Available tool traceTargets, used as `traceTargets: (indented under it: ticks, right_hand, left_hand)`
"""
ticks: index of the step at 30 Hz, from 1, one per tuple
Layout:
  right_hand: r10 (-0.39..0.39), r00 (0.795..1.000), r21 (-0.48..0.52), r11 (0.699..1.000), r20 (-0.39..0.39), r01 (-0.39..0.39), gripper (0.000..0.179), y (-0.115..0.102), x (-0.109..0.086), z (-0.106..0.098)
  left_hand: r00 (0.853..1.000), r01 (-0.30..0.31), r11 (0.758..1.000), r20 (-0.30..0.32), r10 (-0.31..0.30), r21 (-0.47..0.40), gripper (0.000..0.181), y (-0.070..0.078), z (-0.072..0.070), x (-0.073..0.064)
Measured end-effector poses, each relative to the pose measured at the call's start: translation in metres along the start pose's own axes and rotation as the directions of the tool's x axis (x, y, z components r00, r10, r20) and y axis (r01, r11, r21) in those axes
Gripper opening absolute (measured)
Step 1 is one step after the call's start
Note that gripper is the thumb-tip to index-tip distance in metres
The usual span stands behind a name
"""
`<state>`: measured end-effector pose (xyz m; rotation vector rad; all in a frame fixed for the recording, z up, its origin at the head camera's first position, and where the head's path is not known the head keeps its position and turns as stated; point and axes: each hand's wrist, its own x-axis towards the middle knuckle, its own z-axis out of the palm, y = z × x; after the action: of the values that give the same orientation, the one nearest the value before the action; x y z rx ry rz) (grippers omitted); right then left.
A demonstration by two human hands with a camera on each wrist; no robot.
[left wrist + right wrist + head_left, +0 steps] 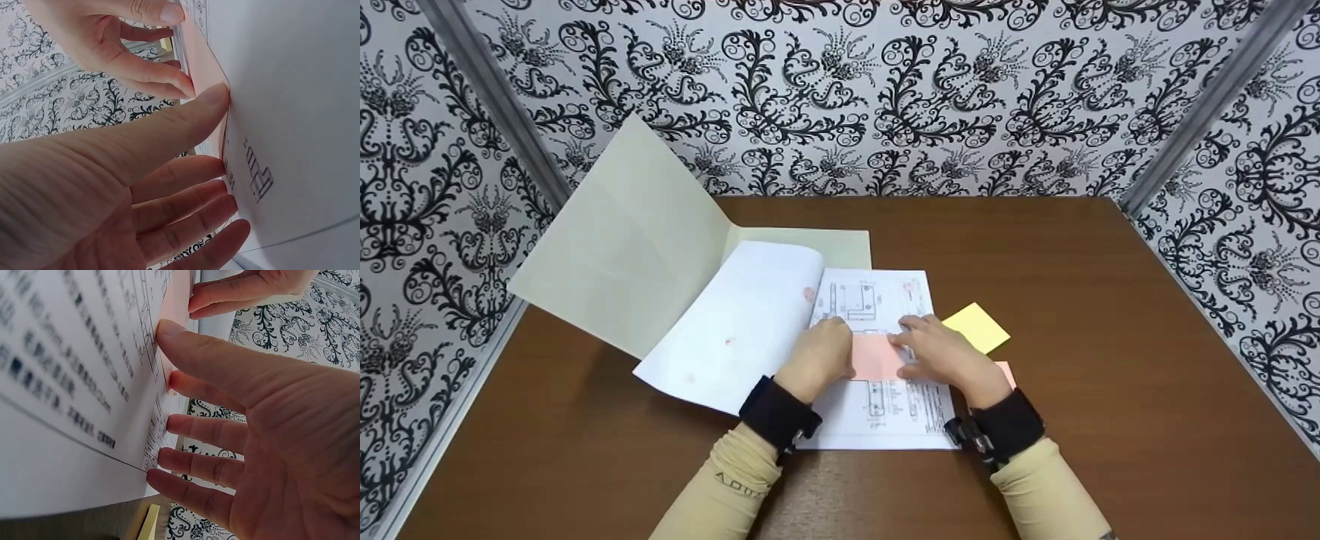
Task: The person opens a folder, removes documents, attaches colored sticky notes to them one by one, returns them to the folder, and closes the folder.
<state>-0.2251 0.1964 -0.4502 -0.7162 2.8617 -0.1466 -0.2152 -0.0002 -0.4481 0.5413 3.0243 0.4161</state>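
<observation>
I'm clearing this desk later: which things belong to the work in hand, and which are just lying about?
In the work:
- pink note, touched by left hand and right hand
- drawing sheet beneath it
- turned-back paper
- open folder

Apparently lying about for now:
- yellow note
- second pink piece, partly hidden

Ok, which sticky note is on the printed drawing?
The pink sticky note between the left hand and right hand. The yellow sticky note and partly hidden second pink note show on the table right of the drawing.
</observation>
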Motion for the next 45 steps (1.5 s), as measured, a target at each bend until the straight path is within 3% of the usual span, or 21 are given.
traceTargets:
  ticks: [10, 21, 34, 40, 45]
  right_hand:
    - [0.036, 0.999, 0.029, 0.999, 0.023, -0.036, 0.048, 0.000, 0.001, -0.001]
    - [0.004, 1.000, 0.020, 1.000, 0.007, -0.004, 0.046, 0.001, 0.000, -0.002]
    - [-0.077, 0.995, 0.046, 0.996, -0.069, 0.080, 0.035, 0.011, -0.001, 0.000]
    - [-0.074, 0.995, 0.038, 0.996, -0.067, 0.077, 0.039, 0.011, 0.000, 0.000]
    - [-0.068, 0.996, 0.054, 0.996, -0.055, 0.071, 0.040, 0.010, 0.001, -0.001]
  left_hand:
    - [1.000, 0.013, 1.000, 0.023, -0.014, 0.026, 0.048, 0.000, -0.001, 0.000]
    - [0.999, 0.004, 0.999, 0.044, -0.006, 0.040, 0.045, -0.003, -0.002, 0.001]
    - [0.998, -0.050, 0.999, 0.026, 0.051, -0.009, 0.019, -0.008, -0.002, 0.002]
    - [0.997, -0.069, 0.997, 0.040, 0.070, -0.025, 0.021, -0.011, -0.009, 0.000]
    - [0.999, -0.039, 0.996, 0.029, 0.041, -0.074, 0.028, -0.014, -0.024, -0.005]
